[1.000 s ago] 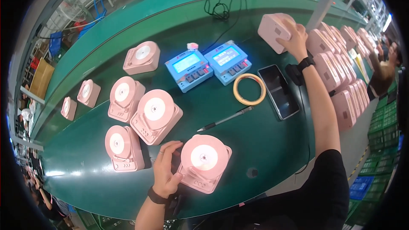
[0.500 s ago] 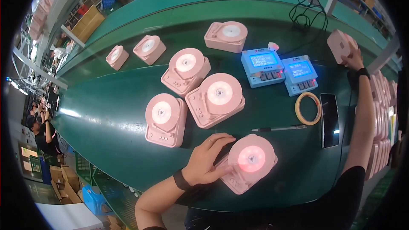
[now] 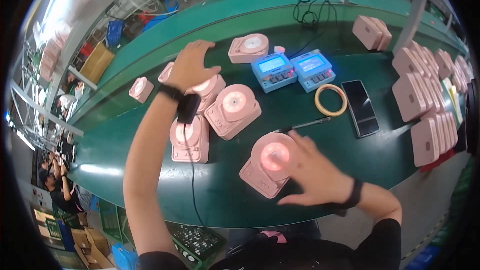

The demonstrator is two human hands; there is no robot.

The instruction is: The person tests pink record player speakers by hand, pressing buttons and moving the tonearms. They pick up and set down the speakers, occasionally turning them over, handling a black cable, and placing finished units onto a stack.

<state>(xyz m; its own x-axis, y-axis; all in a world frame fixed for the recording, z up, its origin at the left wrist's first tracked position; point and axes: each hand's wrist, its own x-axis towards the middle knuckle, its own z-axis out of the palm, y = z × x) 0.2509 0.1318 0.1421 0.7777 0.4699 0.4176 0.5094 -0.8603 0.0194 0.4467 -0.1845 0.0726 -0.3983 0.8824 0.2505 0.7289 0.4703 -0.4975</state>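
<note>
A pink record-player-shaped device (image 3: 263, 180) with a red-lit disc sits near the table's front edge. Beside it, my right hand (image 3: 320, 177) is spread and slightly blurred, its fingertips over the disc's right side; whether they touch cannot be told. My left hand (image 3: 191, 65) reaches to the far left, fingers apart and holding nothing visible. It hovers above a lit pink device (image 3: 212, 92) and partly covers a smaller-looking one (image 3: 165, 74) behind. Two more lit devices, one in the middle (image 3: 235, 115) and one at the left (image 3: 191, 152), stand close together under my left arm.
Two blue meters (image 3: 274, 72) with lit screens stand mid-table. A tape roll (image 3: 331, 101), a phone (image 3: 361, 110) and a pen (image 3: 305, 125) lie nearby. Stacked pink devices (image 3: 410, 97) line the right side. A black cable (image 3: 194, 190) hangs from my left wrist's dark box.
My left hand has left the near device and moved to the far left devices. My right hand has let go of a pink device at the far right and come to the near one.
</note>
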